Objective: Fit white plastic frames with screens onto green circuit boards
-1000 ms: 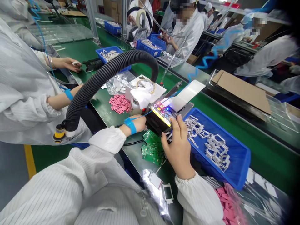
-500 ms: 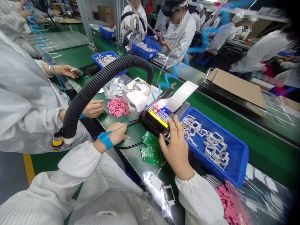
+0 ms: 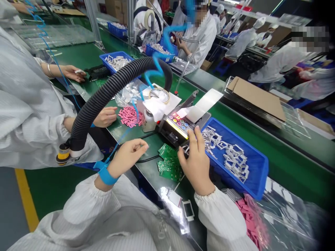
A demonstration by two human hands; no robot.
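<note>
My left hand (image 3: 131, 155), a blue wrist strap (image 3: 107, 175) on its wrist, hovers over the bench edge. Its thumb and fingers are pinched together; a faint clear sliver shows at the tips, too thin to name. My right hand (image 3: 195, 164) lies with fingers stretched out against the front corner of a black tape dispenser (image 3: 172, 134) with lit buttons. A wide white strip (image 3: 205, 106) rises from its back. Beside the right thumb is a bit of white plastic, partly hidden. Green circuit boards (image 3: 170, 164) lie between my hands.
A blue bin (image 3: 258, 170) of white plastic frames (image 3: 235, 162) stands right of the dispenser. Pink pieces (image 3: 129, 116) lie beside a bottle (image 3: 149, 122). A black hose (image 3: 115, 85) arches over the bench. A co-worker's hand (image 3: 106, 116) rests at the left.
My left hand has lifted slightly and turned, its fingers now pinched ahead of it. My right hand stays at the dispenser. The blue coiled cord has swung to the left.
</note>
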